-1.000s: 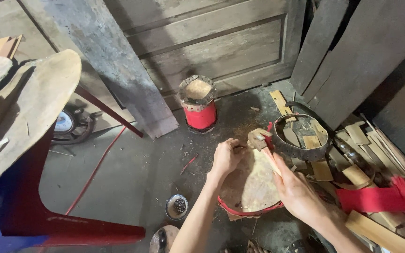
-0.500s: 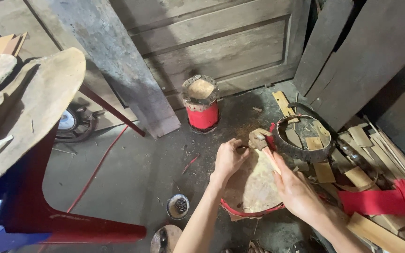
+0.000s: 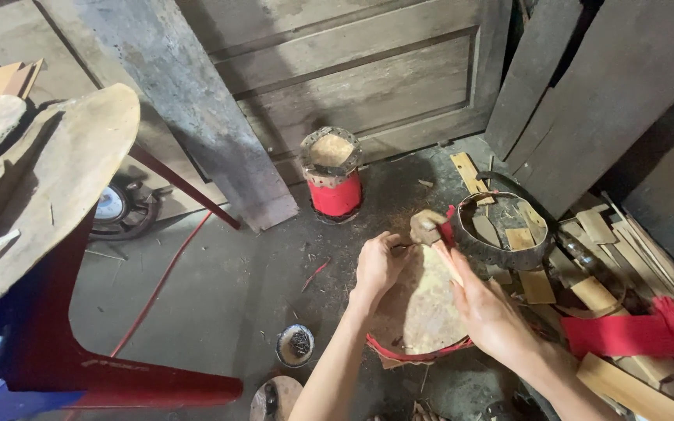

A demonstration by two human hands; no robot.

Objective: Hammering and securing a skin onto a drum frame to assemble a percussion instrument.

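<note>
A small drum [image 3: 423, 312] with a pale skin head and a red rim lies on the dark floor [image 3: 235, 288], between the two hands of the person. The left hand [image 3: 380, 265] rests on the far left edge of the drum skin; its fingers are curled closed around something thin and small at the edge, but it is too small to tell what it is. The right hand [image 3: 489, 312] lies over the right side of the drum, and its grip is closed on the pale handle of a wooden mallet [image 3: 428, 228]. The blunt head of the mallet is above the far rim of the drum, just beside the fingertips of the left hand.

Just behind the drum, to the right, a dark ring-shaped hoop [image 3: 501, 230] stands tilted over flat wood pieces [image 3: 536, 284]. A red cloth [image 3: 633, 335] lies on more wood strips further right. Farther back, near the wooden door [image 3: 352, 70], another small drum body [image 3: 331, 175] stands upright, red below and open on top. Near the left forearm, a small round tin [image 3: 296, 344] sits on the floor with dark small parts inside. At the left side, a large curved piece of hide [image 3: 48, 187] lies over a red frame [image 3: 87, 366], and a thin red cable [image 3: 161, 281] runs across the floor.
</note>
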